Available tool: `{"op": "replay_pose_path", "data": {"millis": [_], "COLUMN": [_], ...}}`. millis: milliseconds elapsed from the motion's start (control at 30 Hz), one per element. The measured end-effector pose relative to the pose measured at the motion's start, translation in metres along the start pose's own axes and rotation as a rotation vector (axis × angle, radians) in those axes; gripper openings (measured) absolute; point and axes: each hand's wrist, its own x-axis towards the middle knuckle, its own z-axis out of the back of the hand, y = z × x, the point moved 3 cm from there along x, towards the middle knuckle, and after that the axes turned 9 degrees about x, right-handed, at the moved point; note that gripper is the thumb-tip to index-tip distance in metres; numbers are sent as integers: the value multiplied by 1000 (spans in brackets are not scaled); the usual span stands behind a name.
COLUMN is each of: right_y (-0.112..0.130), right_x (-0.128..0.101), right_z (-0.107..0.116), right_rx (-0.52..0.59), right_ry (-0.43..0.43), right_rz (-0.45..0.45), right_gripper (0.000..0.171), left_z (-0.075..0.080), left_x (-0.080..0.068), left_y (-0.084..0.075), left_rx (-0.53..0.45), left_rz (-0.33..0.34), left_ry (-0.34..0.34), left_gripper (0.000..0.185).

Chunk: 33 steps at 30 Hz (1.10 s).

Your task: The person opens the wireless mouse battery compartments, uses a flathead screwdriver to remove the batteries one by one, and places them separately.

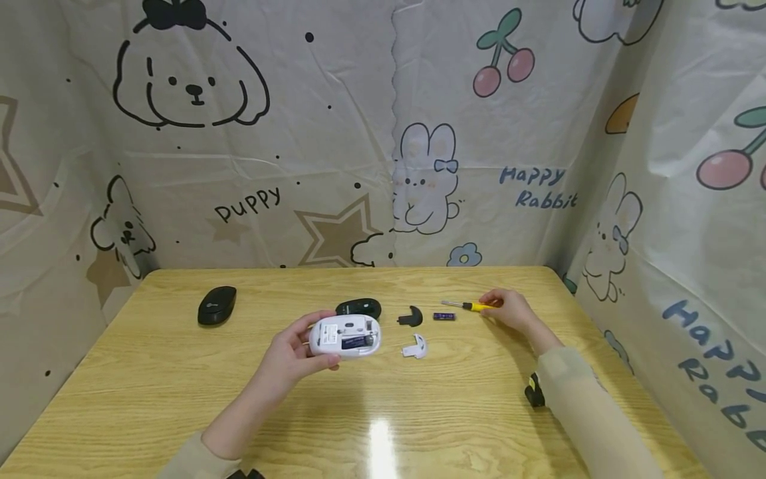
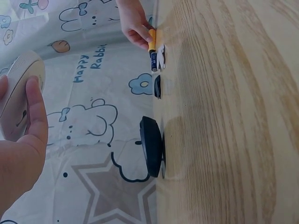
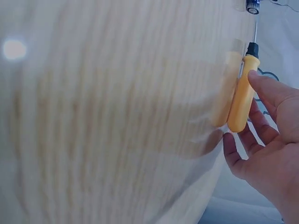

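Note:
My left hand (image 1: 294,350) grips a white computer mouse (image 1: 326,336) above the table, its underside facing me. A dark battery (image 1: 357,342) lies in the mouse's uncovered compartment. At the right, the thumb and fingers of my right hand (image 1: 507,310) pinch the yellow handle of a screwdriver (image 3: 244,93). The screwdriver's shaft points left, close to the tabletop. Left of it, a loose dark battery (image 1: 444,317) lies on the table. A white battery cover (image 1: 415,346) and a black battery cover (image 1: 411,317) lie between the mouse and that battery.
Just behind the white mouse sits a black mouse (image 1: 359,307), partly hidden by it. Another black mouse (image 1: 217,306) stands at the table's far left. The wooden table (image 1: 335,426) ends at a printed curtain (image 1: 335,166) along its back and sides.

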Motion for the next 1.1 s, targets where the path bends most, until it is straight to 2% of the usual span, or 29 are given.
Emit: {"op": "replay_pose_path", "data": {"millis": [300,733,900,1100], "right_y": [9,33,46,68], "right_x": [-5,-12,-16,-22], "right_z": [8,26,35,42], "right_rx": [20,9,21,44], "right_ry": [0,-2,-13,-24], "right_rz": [-37,13,14,65], "right_gripper": [26,30,33,34], "left_z": [0,1,0,0], "left_x": [0,0,0,0], "left_y": [0,-1,-2,-3], "left_rx": [-5,7,9,4], "left_rz": [-9,-7,-10,-8], "left_ry": [-2,-7,-12,-20], "left_gripper": [72,71,71,70]}}
